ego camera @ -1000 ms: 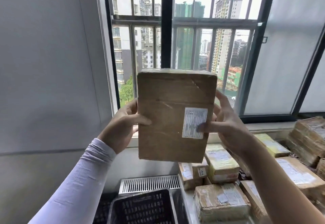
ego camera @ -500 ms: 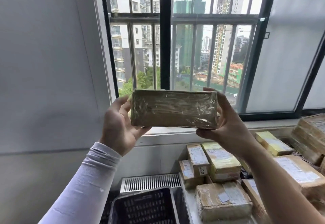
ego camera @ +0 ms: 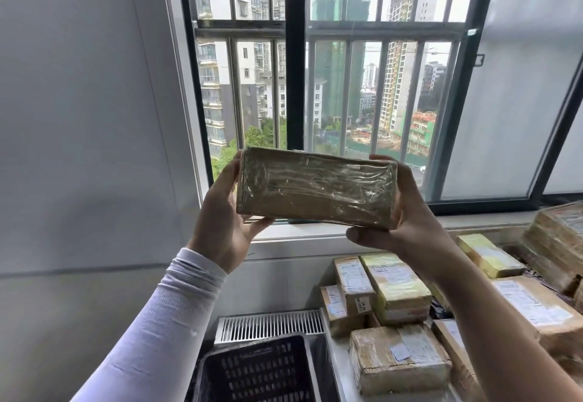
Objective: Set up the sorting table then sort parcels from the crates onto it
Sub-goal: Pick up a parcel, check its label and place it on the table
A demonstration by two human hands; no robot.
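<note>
Parcel (ego camera: 315,189), brown, wrapped in glossy clear tape: held up at centre frame before the window (ego camera: 331,86), long side roughly level, right end slightly lower, a narrow taped face toward the camera.

Grip: left hand (ego camera: 222,212) clasps the left end, thumb curled under the lower left corner, fingers behind and hidden. Right hand (ego camera: 407,218) clasps the right end, thumb pressed along the lower right edge, fingertips showing over the top. Both hands have hold of the parcel; nothing else supports it.

Left arm: white sleeve (ego camera: 157,323), lower left of frame. Right forearm bare, lower right.

Below, lower right: sorted parcels (ego camera: 394,288) lying close together on the surface (ego camera: 339,367), several with white labels, some in yellow tape.

Lower centre: black perforated crate (ego camera: 255,370); a white grille (ego camera: 271,326) just behind it.

Left of frame: plain grey wall (ego camera: 79,118).
</note>
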